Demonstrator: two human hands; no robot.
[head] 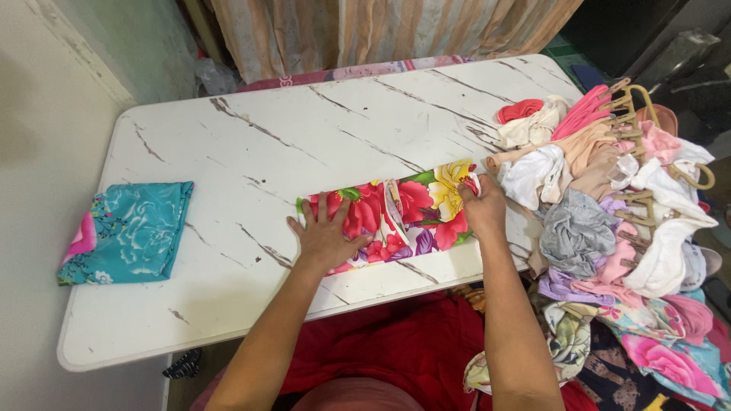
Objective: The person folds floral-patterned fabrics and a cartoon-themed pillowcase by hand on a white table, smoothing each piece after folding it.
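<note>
Floral cloth (396, 217) beside heaped laundry pile (609, 221)

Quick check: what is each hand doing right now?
Left hand: open, pressed flat on the floral cloth.
Right hand: closed, pinching the cloth's right end.

No packages, labels, signs or screens appear in this view. Nothing of that kind lies on the table (251, 144), beside it, or among the things around it.
</note>
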